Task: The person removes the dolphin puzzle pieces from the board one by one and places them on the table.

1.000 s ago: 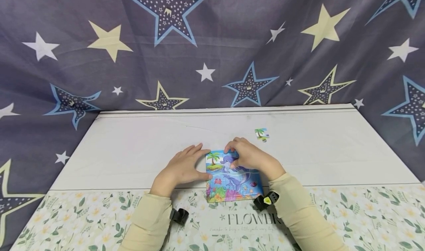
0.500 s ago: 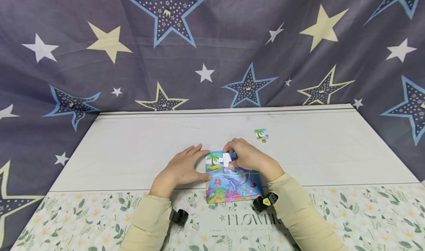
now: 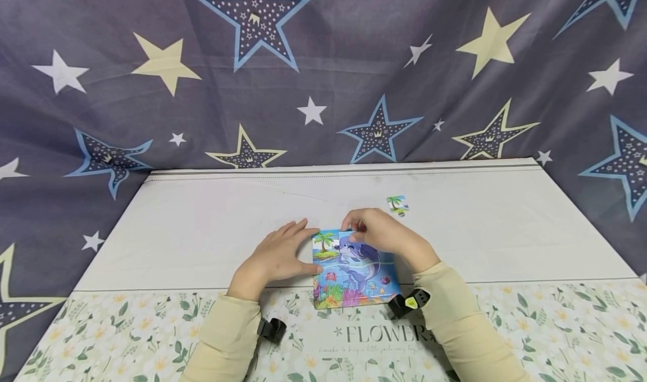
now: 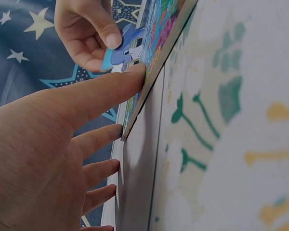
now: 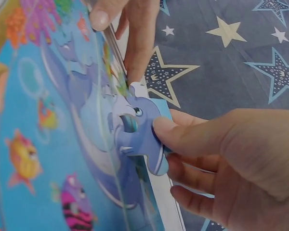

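A dolphin jigsaw puzzle [image 3: 336,289] lies in its thin tray on the table in the head view. My right hand [image 3: 381,230] pinches a jigsaw piece [image 5: 147,118] with the dolphin's head on it, thumb on the printed side. In the right wrist view the piece stands tilted at the puzzle's far edge, partly raised from the puzzle. At the puzzle's left side my left hand [image 3: 283,253] rests with fingers spread, its thumb touching the puzzle's edge. A loose palm-tree picture piece [image 3: 397,204] lies on the table beyond my right hand.
The white tabletop [image 3: 227,219] reaches back to a grey star-printed cloth [image 3: 323,62]. A floral mat section [image 3: 136,331] with the printed word FLOWER covers the front. Black wrist straps [image 3: 273,330] sit on both sleeves.
The dolphin-head piece tipped up half a second ago, showing its white back; now its printed face shows again in my right hand. The left hand has stayed still.
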{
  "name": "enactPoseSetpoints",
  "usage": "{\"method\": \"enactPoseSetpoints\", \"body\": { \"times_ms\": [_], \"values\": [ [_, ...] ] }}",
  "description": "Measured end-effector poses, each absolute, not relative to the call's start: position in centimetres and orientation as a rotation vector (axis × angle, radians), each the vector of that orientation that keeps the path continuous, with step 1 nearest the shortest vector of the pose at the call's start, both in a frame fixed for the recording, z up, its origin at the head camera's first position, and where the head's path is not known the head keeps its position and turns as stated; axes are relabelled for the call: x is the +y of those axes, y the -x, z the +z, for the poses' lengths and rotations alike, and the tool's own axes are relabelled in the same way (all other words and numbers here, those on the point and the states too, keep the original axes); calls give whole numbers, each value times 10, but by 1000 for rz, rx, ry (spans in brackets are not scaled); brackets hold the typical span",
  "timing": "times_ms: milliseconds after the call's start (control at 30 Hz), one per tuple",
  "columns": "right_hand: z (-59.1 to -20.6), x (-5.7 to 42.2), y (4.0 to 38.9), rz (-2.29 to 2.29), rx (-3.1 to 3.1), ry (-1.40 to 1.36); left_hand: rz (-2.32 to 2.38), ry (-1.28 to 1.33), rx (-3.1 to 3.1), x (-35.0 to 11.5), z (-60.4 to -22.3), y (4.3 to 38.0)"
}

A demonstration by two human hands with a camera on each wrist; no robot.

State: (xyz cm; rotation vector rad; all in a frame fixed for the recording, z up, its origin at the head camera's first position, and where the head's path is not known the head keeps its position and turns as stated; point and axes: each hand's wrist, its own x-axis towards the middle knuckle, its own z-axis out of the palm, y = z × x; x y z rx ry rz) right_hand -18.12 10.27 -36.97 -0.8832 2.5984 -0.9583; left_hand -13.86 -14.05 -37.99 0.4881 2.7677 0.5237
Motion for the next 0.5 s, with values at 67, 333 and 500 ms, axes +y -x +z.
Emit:
{"method": "enactPoseSetpoints", "body": {
  "times_ms": [67, 333, 500],
  "values": [
    [-368, 104, 181, -967, 2580, 866, 524, -489, 2768, -141, -380, 139],
    [-366, 106, 182, -1009, 2552, 846, 516, -484, 2764, -140, -379, 138],
    [-365, 108, 183, -1037, 2556, 838, 517, -484, 2768, -140, -379, 138]
  ]
}}
